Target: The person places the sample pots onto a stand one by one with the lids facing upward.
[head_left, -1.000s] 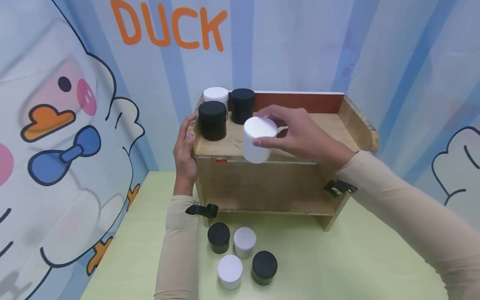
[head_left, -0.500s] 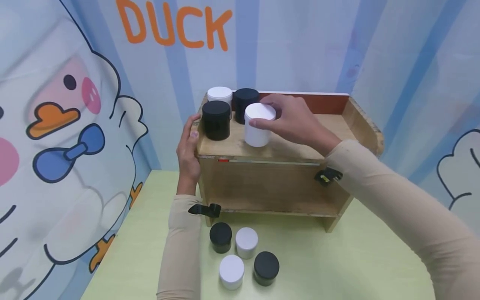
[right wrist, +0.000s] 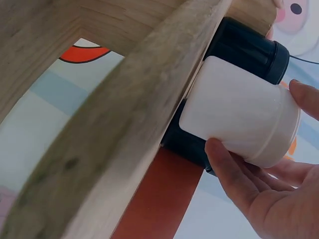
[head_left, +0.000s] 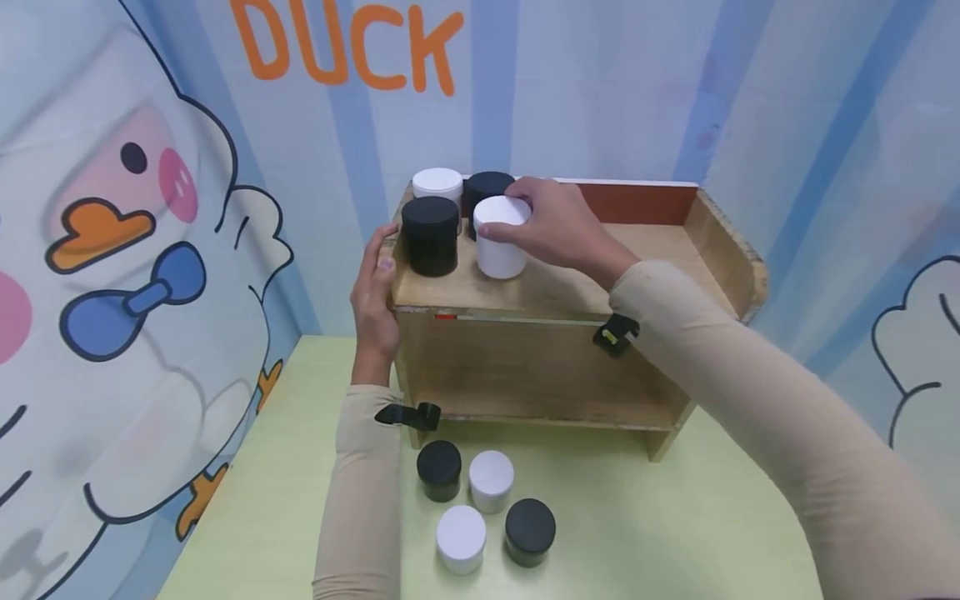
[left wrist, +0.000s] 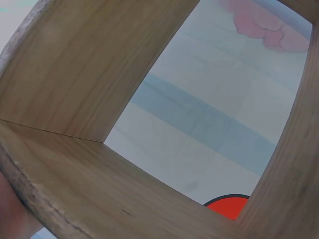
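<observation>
My right hand [head_left: 561, 223] pinches a white lidded jar [head_left: 501, 250] between thumb and fingers, at the top board of a small wooden shelf [head_left: 517, 421]. In the right wrist view the white jar [right wrist: 239, 109] stands beside a black jar [right wrist: 249, 50] and overlaps another dark one behind it. On the top board, a black jar [head_left: 430, 237] is just left of the held jar. Behind them are a white jar [head_left: 437, 182] and a second black jar [head_left: 483, 185], partly hidden. My left hand [head_left: 373, 308] holds the shelf's left side; its view mostly shows the wooden inside [left wrist: 99, 179].
In front of the shelf on the pale green table [head_left: 675, 533] stand two black jars, one at the left [head_left: 438, 471] and one nearer [head_left: 529, 533], plus two white jars [head_left: 491, 481]. A raised side panel [head_left: 723, 250] bounds the top board on the right. A duck-print curtain hangs behind.
My right hand has carried the white jar back and left from the shelf's front edge to beside the front black jar. The left hand keeps its place on the shelf.
</observation>
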Tool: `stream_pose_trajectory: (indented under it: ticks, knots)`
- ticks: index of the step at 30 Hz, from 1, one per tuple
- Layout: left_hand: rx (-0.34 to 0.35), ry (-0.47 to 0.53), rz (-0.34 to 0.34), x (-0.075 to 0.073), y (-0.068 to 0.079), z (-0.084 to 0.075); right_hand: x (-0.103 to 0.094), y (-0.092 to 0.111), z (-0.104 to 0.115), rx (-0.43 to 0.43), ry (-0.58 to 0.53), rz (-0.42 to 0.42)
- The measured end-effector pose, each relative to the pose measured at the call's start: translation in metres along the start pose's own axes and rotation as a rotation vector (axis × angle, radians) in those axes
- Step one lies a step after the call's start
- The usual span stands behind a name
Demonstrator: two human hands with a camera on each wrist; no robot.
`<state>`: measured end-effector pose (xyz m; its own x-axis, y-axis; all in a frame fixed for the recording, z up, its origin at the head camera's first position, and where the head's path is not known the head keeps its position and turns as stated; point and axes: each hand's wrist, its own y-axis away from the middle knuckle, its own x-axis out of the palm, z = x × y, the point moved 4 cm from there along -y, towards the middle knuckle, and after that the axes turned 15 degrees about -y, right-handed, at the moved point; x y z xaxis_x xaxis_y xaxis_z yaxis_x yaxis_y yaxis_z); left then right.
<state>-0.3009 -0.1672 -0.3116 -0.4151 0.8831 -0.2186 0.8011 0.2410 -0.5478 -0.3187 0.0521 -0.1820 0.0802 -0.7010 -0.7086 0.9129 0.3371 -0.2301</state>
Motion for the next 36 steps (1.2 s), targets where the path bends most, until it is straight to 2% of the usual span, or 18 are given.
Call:
stream_pose_trajectory:
  ticks: [9,17,36]
  knots:
    - [0.009,0.013,-0.003,-0.001,0.001,0.0,0.008,-0.011,0.002,0.086,-0.035,-0.001]
    - [0.006,0.016,0.011,0.0,0.0,0.0,0.011,-0.014,0.003,0.079,-0.03,-0.022]
    - [-0.003,0.009,0.01,0.0,0.001,-0.001,0.011,-0.01,0.001,0.126,-0.047,-0.023]
